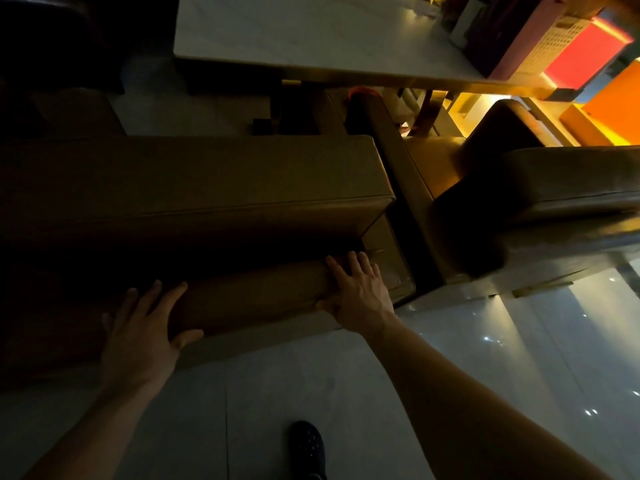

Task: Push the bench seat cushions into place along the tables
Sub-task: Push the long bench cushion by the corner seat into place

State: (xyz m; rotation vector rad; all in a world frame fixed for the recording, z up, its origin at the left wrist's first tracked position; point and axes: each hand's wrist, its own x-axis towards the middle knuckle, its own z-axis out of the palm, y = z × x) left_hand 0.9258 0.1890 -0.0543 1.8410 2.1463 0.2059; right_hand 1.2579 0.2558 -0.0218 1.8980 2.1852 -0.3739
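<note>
From the head camera, the left hand [142, 327] is lying flat with fingers spread on the near edge of the lower bench cushion [249, 299], holding nothing. The right hand [360, 289] is pressing open-palmed at that cushion's right end, thumb hooking under its corner. The cushion is sitting under the upper brown cushion [194, 181], which is running along the near edge of the white table [294, 39]. A dark shoe [307, 448] is standing on the tiled floor [277, 393].
</note>
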